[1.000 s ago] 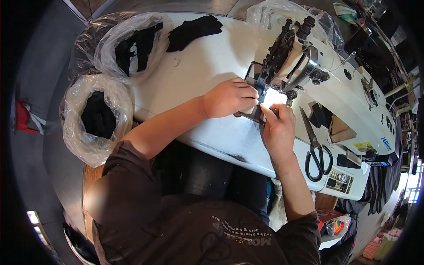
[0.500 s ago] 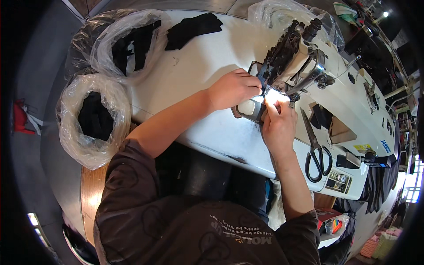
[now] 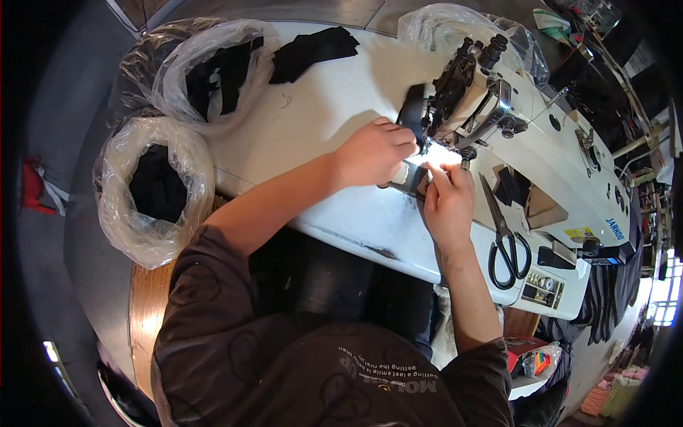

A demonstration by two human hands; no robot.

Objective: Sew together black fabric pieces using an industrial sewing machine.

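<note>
At the needle end of a white sewing machine [image 3: 533, 121], both of my hands work close together under a bright lamp. My left hand [image 3: 377, 151] is closed, fingers bent, at the left of the needle area. A piece of black cloth [image 3: 411, 110] stands out just beyond its fingertips and seems gripped there. Nearer to me, my right hand [image 3: 449, 199] pinches with thumb and forefinger at the lit spot. Glare hides what lies between those fingertips. Black-handled scissors [image 3: 506, 238] lie on the machine bed right of my right hand.
Two clear plastic bags with black cloth inside, a near bag [image 3: 114, 203] and a far bag [image 3: 167, 89], line the table's left side. Black cloth pieces [image 3: 313, 53] lie at the back. Another plastic bag [image 3: 441, 25] sits behind the machine. Below the table's right end is a box [image 3: 523, 349].
The black cloth now shows beyond my left fingers, where a metal frame was visible before. My left hand has shifted slightly left and nearer; the right stays at the lit spot.
</note>
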